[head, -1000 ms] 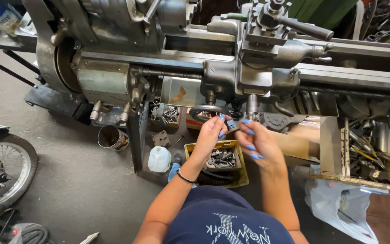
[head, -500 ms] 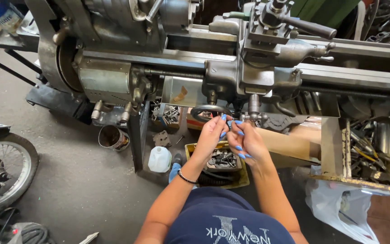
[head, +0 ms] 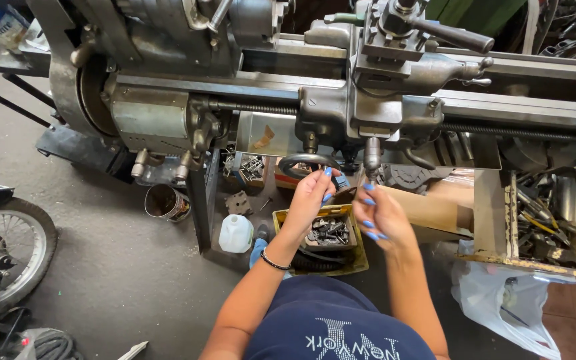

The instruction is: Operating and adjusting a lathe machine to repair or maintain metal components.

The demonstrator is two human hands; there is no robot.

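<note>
Big old metal lathe (head: 341, 87) fills the top. Below its carriage sits a yellow tray (head: 355, 257) of small dark parts on the floor, handy underneath. Left hand (head: 311, 193) reaches the black handwheel (head: 308, 162), fingers loosely curled; right hand (head: 381, 217) half-closed, can't tell on what.

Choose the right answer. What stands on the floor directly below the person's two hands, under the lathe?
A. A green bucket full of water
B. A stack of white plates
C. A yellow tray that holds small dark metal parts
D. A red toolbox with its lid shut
C. Below the left hand and right hand, a yellow tray sits on the floor with dark metal parts inside it.
</note>
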